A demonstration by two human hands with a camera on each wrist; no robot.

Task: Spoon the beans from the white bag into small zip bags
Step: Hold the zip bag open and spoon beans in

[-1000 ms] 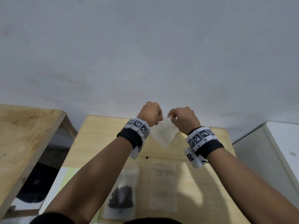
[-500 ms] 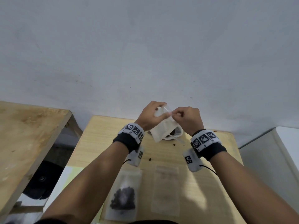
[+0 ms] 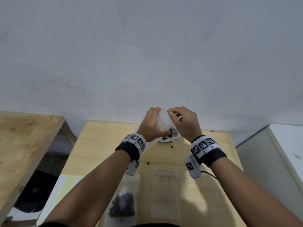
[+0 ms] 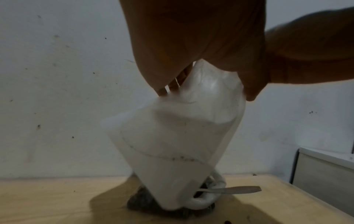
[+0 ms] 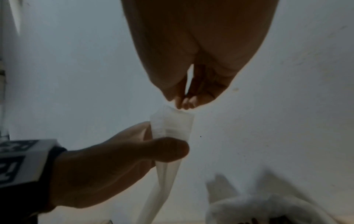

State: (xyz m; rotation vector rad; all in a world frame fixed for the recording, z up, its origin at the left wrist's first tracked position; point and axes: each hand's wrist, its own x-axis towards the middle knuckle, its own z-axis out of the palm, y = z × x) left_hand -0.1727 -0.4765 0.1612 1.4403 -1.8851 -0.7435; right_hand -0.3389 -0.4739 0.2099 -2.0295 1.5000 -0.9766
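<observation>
Dark beans showed through the filled zip bag [image 3: 122, 205] lying flat at the near edge of the pale wooden table [image 3: 98, 145], under the left forearm, with a second flat zip bag [image 3: 165, 192] just beside it to the right, apparently holding almost nothing. A few loose beans [image 3: 148, 163] were scattered farther in. Beyond them both hands met over the far end of the table. The left hand [image 3: 151, 126] gripped an empty small zip bag [image 4: 178, 136] near its top, thumb on the near face and fingers curled behind, so the bag hung long axis upright, mouth uppermost and bottom corner dipping just above the white bag [image 4: 203, 200]. The right hand [image 3: 184, 123] came in from the right and above, its fingertips [image 5: 184, 104] pressed together and pinching the upper lip of the small bag; whether the zip was already parted could not be told. Directly below sat the white bag with its rim rolled down and dark beans inside, a spoon handle [image 4: 235, 190] sticking out of it to the right, on the right hand's side. Judging from this, the right hand was the nearer one to take the spoon, once the mouth was open and facing up. Behind stood the bare white wall [image 3: 147, 54].
</observation>
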